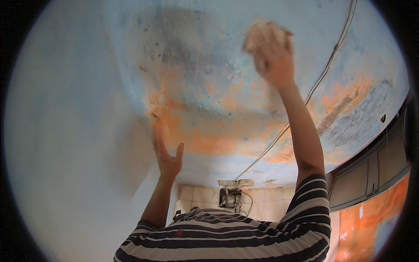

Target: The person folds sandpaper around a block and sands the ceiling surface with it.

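My right hand (273, 55) is raised against the wall (209, 85), whose blue paint is worn through to orange patches. Its fingers are spread over a pale, flat piece (253, 37) that looks like sandpaper or a cloth; motion blur hides exactly what it is. Lower and to the left, my left hand (168, 157) is up near the corner beside the orange patch, empty, thumb apart from the fingers. Whether it touches the wall I cannot tell.
A cable (278, 136) runs slantwise over the wall to a white socket strip (235, 183). Under that is an opening with wires (230, 198) among pale tiles (271, 196). At the right stands a grey panelled door or shutter (356, 180). A plain pale wall (65, 131) fills the left.
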`<action>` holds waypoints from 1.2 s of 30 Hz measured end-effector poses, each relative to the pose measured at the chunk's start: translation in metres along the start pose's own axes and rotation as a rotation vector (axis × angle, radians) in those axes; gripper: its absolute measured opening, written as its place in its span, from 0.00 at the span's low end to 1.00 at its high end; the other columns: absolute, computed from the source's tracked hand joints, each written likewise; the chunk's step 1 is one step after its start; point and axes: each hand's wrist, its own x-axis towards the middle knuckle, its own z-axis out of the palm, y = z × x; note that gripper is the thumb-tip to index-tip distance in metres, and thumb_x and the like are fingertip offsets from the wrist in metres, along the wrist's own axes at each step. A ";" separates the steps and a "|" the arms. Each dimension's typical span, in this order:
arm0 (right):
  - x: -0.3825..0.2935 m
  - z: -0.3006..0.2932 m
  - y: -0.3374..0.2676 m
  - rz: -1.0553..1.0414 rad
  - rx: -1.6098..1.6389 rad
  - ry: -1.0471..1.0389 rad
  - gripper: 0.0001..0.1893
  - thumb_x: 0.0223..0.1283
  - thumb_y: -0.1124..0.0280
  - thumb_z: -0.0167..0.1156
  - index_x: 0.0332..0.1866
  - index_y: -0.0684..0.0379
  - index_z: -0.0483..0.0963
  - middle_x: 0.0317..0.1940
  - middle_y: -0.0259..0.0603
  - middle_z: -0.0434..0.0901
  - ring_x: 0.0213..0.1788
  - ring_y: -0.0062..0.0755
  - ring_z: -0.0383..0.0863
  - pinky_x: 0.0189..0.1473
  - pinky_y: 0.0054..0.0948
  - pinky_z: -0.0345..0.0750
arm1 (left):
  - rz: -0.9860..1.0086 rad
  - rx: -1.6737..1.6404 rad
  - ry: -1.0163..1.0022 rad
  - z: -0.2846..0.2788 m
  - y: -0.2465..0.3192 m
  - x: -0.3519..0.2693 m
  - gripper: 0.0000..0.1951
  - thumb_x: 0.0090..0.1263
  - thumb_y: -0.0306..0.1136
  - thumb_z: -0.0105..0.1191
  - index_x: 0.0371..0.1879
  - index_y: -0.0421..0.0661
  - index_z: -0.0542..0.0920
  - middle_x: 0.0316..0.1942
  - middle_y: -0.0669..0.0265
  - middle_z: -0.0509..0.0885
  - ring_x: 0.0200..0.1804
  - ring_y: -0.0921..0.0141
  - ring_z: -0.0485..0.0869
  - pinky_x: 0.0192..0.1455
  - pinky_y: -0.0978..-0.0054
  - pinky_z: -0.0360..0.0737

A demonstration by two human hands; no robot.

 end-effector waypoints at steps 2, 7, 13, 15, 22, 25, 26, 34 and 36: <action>0.013 0.000 0.011 0.224 -0.176 0.291 0.20 0.59 0.69 0.61 0.58 0.44 0.82 0.71 0.37 0.74 0.78 0.42 0.67 0.78 0.58 0.60 | 0.009 -0.035 -0.002 0.003 -0.015 0.024 0.44 0.69 0.37 0.65 0.81 0.44 0.55 0.82 0.44 0.52 0.82 0.43 0.53 0.79 0.46 0.57; -0.002 0.014 -0.020 -0.209 -0.003 -0.151 0.19 0.56 0.69 0.61 0.54 0.49 0.82 0.71 0.37 0.76 0.77 0.47 0.68 0.74 0.57 0.66 | 0.157 0.036 0.073 0.017 -0.024 0.086 0.43 0.71 0.42 0.63 0.82 0.46 0.56 0.83 0.44 0.51 0.83 0.40 0.47 0.79 0.37 0.49; 0.008 0.000 -0.012 0.122 -0.057 0.157 0.13 0.63 0.73 0.56 0.51 0.52 0.81 0.67 0.42 0.79 0.73 0.49 0.73 0.75 0.53 0.63 | 0.134 0.103 -0.057 0.044 -0.028 0.094 0.44 0.71 0.50 0.61 0.82 0.49 0.55 0.83 0.44 0.48 0.84 0.40 0.37 0.78 0.29 0.35; -0.004 0.005 -0.031 0.039 -0.016 0.073 0.15 0.64 0.75 0.54 0.53 0.53 0.81 0.66 0.45 0.79 0.73 0.52 0.72 0.76 0.55 0.61 | 0.094 0.120 -0.107 0.050 -0.033 0.087 0.44 0.70 0.49 0.61 0.82 0.48 0.55 0.83 0.43 0.46 0.84 0.40 0.36 0.78 0.31 0.31; -0.049 0.006 -0.054 0.304 -0.150 0.070 0.18 0.70 0.65 0.53 0.62 0.52 0.78 0.68 0.46 0.76 0.74 0.53 0.69 0.77 0.58 0.59 | 0.143 0.059 -0.125 0.058 -0.047 0.079 0.46 0.69 0.47 0.63 0.81 0.44 0.55 0.83 0.41 0.45 0.84 0.40 0.35 0.78 0.32 0.30; -0.111 0.020 -0.104 0.080 0.024 -0.162 0.16 0.72 0.67 0.51 0.59 0.56 0.77 0.63 0.50 0.77 0.68 0.56 0.73 0.71 0.60 0.64 | 0.173 -0.039 -0.090 0.070 -0.048 0.075 0.47 0.68 0.47 0.64 0.82 0.45 0.53 0.83 0.40 0.43 0.84 0.40 0.36 0.78 0.32 0.31; -0.128 0.022 -0.103 0.087 0.007 -0.165 0.16 0.72 0.67 0.51 0.59 0.56 0.77 0.63 0.50 0.77 0.68 0.56 0.73 0.71 0.60 0.64 | 0.157 -0.033 -0.098 0.072 -0.039 0.072 0.48 0.68 0.46 0.64 0.83 0.45 0.52 0.83 0.40 0.42 0.84 0.40 0.36 0.78 0.31 0.33; -0.168 0.022 -0.139 0.545 0.032 -0.095 0.18 0.72 0.63 0.43 0.53 0.65 0.74 0.56 0.62 0.72 0.61 0.71 0.67 0.67 0.63 0.59 | -0.027 -0.050 -0.337 0.096 -0.018 -0.017 0.51 0.67 0.45 0.66 0.84 0.46 0.49 0.83 0.38 0.37 0.83 0.36 0.35 0.76 0.28 0.44; -0.181 0.018 -0.117 0.665 0.114 0.099 0.19 0.72 0.65 0.45 0.54 0.67 0.77 0.58 0.62 0.74 0.65 0.73 0.67 0.72 0.62 0.56 | -0.021 -0.034 -0.343 0.099 -0.011 -0.027 0.51 0.66 0.45 0.67 0.84 0.46 0.49 0.83 0.38 0.37 0.83 0.35 0.36 0.76 0.27 0.46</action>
